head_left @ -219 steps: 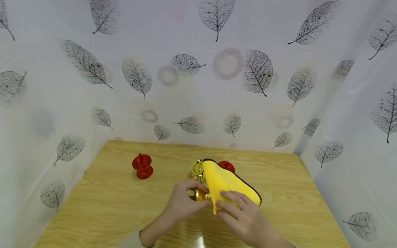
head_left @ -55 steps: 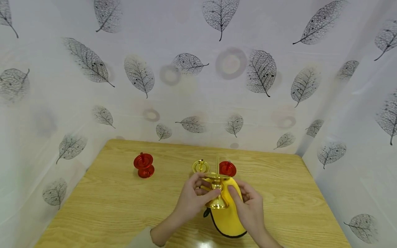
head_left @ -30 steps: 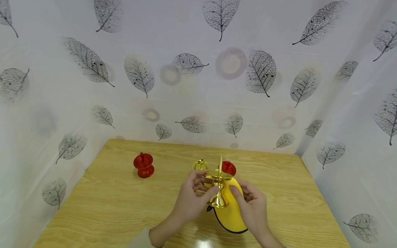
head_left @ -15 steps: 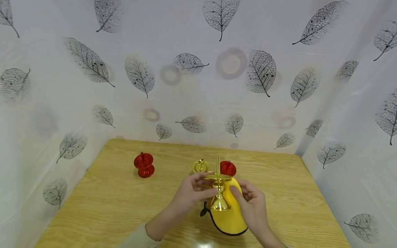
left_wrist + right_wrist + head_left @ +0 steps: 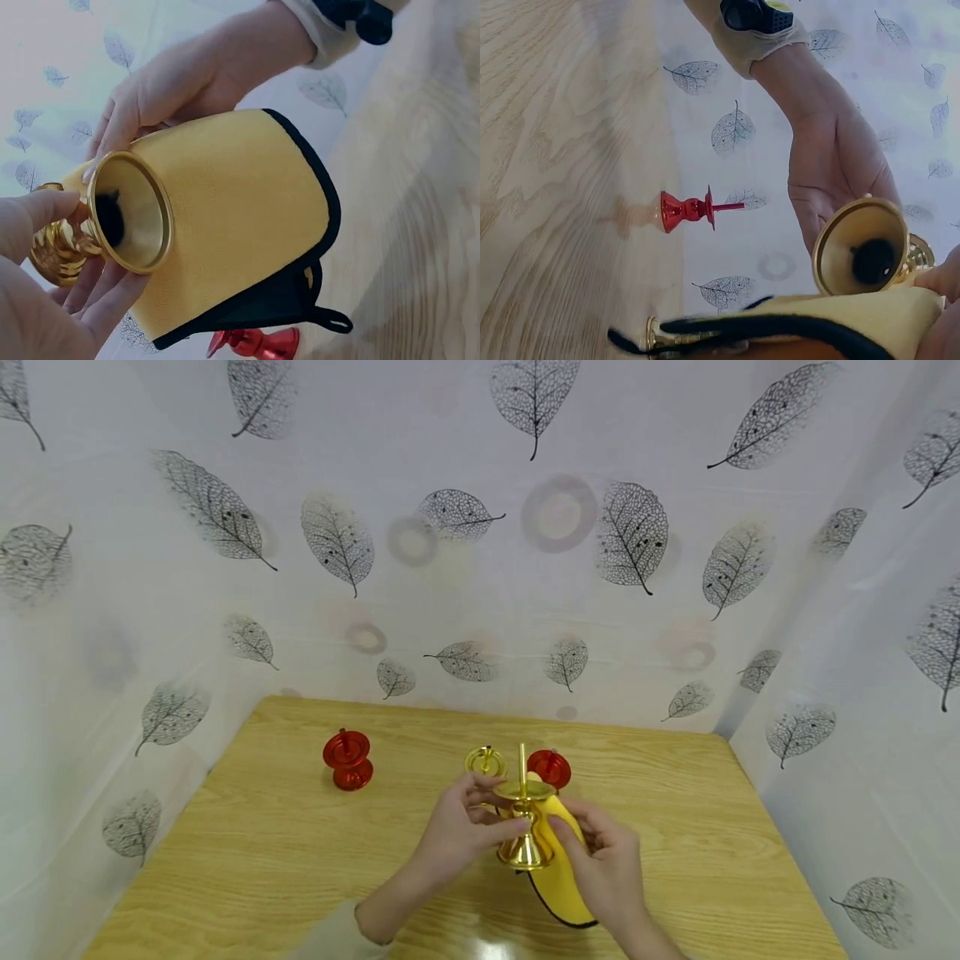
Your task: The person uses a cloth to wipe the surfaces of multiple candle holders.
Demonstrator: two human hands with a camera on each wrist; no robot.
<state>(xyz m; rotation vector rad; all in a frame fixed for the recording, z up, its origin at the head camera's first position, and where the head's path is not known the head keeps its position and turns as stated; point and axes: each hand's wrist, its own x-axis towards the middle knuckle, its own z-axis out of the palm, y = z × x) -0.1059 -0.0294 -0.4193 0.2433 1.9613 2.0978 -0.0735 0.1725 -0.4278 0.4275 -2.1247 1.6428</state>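
My left hand (image 5: 461,831) grips a shiny gold candlestick (image 5: 526,847) by its stem, thumb in front and fingers behind. The candlestick is upright, its thin spike pointing up above a round dish; its hollow base (image 5: 135,214) shows in the left wrist view. A yellow cloth (image 5: 558,885) with black edging is pinched in my right hand (image 5: 611,864), thumb in front, and lies against the right side of the candlestick. From the right wrist view, the cloth's dark edge (image 5: 780,326) runs below the gold base (image 5: 862,247).
On the wooden table (image 5: 285,852), a red candlestick (image 5: 348,762) stands at the far left. Behind my hands are another gold candlestick (image 5: 486,763) and a second red one (image 5: 550,768), both partly covered. A leaf-printed curtain (image 5: 450,593) surrounds the table's back and sides.
Seconds ago the gold candlestick lay sideways with the cloth around its end; it is now upright. In the last second, it and the cloth shift only slightly in my hands.
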